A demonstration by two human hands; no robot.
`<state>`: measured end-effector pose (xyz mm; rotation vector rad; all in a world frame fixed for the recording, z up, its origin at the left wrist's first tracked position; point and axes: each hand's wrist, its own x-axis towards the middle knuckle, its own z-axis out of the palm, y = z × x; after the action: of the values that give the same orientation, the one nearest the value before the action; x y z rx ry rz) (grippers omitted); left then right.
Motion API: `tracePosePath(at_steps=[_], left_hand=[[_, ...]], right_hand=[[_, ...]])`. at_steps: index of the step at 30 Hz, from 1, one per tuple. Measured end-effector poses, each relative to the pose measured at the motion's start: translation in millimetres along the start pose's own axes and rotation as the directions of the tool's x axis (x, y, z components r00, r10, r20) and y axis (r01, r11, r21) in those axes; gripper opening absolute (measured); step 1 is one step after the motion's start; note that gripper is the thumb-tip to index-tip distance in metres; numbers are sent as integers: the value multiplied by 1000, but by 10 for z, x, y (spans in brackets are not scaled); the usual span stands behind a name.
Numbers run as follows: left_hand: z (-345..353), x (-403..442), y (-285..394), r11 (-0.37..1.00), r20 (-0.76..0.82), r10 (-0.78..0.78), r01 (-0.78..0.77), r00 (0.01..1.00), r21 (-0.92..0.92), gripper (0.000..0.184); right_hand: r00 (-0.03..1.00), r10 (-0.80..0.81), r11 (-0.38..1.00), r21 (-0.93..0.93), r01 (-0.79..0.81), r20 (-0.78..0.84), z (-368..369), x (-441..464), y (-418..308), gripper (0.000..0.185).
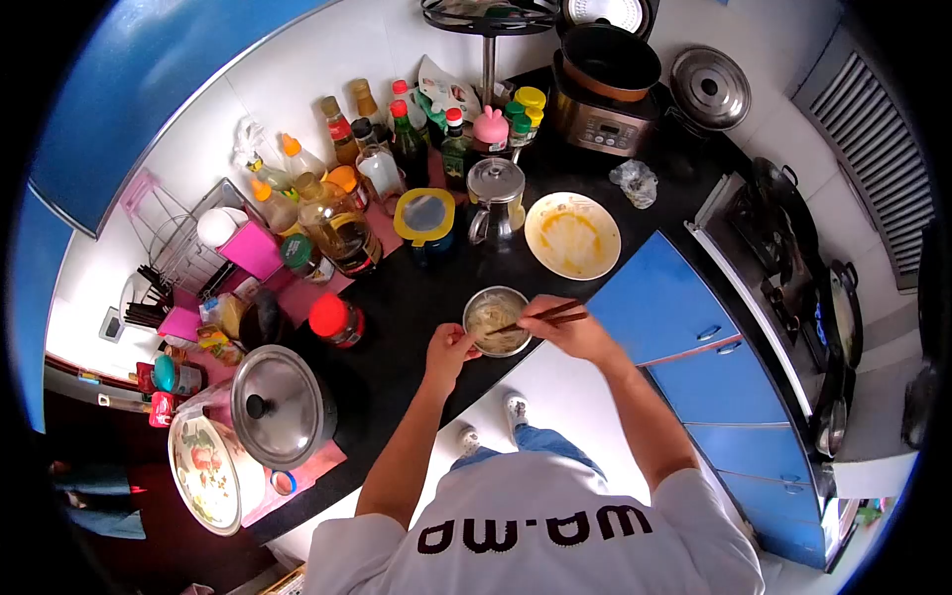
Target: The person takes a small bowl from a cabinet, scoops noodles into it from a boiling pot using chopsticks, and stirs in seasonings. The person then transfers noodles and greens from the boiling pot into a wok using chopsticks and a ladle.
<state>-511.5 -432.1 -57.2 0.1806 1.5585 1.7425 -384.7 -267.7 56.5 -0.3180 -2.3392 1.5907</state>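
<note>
A small metal bowl [483, 299] stands near the front edge of the black counter, with a pale, thick mixture [489, 319] inside. My left hand [452, 349] grips the bowl's left rim. Closed around a pair of dark chopsticks [563, 313] is my right hand [573, 330], at the bowl's right side. The chopstick tips dip into the mixture. Behind the bowl sits a cream plate [572, 235] smeared with yellow-orange residue. A metal pitcher with a lid [495, 188] is to the left of that plate.
Several sauce bottles [337, 220] line the back wall. A red-lidded jar [337, 319] and a lidded pot [283, 409] stand to the left. At the back right is a rice cooker [603, 124]; a stove [759, 268] runs along the right, above blue cabinets [659, 297].
</note>
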Motion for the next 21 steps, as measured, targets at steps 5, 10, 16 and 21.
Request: tracePosePath(at_steps=[5, 10, 16, 21], left_hand=[[-12, -103, -3, 999, 29, 8, -8, 1000, -32, 17], [176, -197, 185, 999, 97, 26, -24, 995, -27, 17], [415, -325, 381, 999, 132, 8, -4, 991, -33, 17], [437, -405, 570, 999, 174, 9, 0, 985, -53, 17]], right_hand=[[992, 60, 996, -63, -67, -112, -209, -98, -17, 14], [972, 34, 977, 211, 15, -231, -114, -123, 18, 14], [936, 126, 964, 264, -37, -328, -229, -256, -136, 15], [916, 159, 963, 264, -61, -367, -588, -585, -350, 15]])
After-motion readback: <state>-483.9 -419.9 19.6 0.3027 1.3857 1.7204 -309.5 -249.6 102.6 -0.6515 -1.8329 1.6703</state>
